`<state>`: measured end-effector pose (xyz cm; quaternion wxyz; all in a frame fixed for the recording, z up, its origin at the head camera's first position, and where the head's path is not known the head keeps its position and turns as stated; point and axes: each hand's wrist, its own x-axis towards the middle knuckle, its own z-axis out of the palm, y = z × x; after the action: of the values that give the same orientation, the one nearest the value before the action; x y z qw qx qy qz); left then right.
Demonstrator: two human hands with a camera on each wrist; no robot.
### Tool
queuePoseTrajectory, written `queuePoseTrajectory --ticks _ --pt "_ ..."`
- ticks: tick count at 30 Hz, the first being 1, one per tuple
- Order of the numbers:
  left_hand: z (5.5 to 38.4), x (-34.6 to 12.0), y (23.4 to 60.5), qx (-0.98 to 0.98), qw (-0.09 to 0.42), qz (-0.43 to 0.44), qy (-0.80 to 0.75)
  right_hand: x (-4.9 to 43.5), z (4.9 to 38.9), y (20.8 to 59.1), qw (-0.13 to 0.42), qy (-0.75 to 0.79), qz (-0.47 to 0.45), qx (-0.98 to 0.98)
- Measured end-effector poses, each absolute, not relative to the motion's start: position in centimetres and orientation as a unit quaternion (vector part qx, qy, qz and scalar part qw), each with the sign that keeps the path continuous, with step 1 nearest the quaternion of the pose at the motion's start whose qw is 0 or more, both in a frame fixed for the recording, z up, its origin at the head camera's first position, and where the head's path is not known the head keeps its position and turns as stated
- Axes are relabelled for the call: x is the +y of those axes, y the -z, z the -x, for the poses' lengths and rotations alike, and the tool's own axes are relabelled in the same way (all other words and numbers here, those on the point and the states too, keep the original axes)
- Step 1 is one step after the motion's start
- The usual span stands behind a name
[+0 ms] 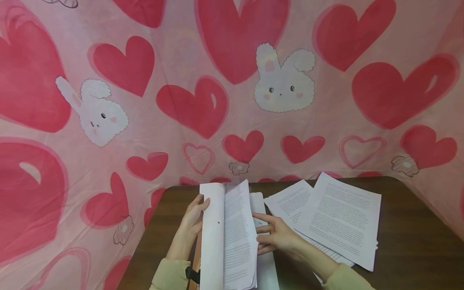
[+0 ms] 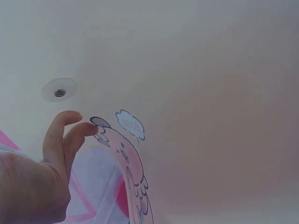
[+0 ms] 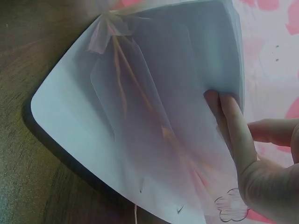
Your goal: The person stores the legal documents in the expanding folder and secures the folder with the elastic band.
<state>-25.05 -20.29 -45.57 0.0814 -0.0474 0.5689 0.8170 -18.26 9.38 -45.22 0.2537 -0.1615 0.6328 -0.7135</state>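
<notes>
A white folder of printed sheets stands partly unfolded on the table before me. My left hand grips its left cover, thumb over the edge. In the left wrist view the cover's outer side carries a cartoon pig and a "NICE" bubble. My right hand touches the right edge of the raised printed pages, its fingers spread and fairly straight. In the right wrist view, two fingertips lie against clear plastic sleeves, above the white back cover.
Loose printed sheets lie overlapping on the dark wooden table to the right of the folder. A pink cloth with hearts and rabbits hangs behind the table. A black band sits at the left sleeve.
</notes>
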Motion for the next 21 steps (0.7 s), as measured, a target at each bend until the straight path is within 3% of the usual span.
queuePoseTrajectory --ticks 12,21 --pt "25.1 -20.1 45.6 0.573 0.074 0.049 -0.815 9.2 18.1 44.7 0.229 0.681 0.149 0.68" --pt "25.2 -19.7 45.5 0.575 0.07 0.047 -0.814 7.9 17.9 44.8 0.146 0.63 0.143 0.749"
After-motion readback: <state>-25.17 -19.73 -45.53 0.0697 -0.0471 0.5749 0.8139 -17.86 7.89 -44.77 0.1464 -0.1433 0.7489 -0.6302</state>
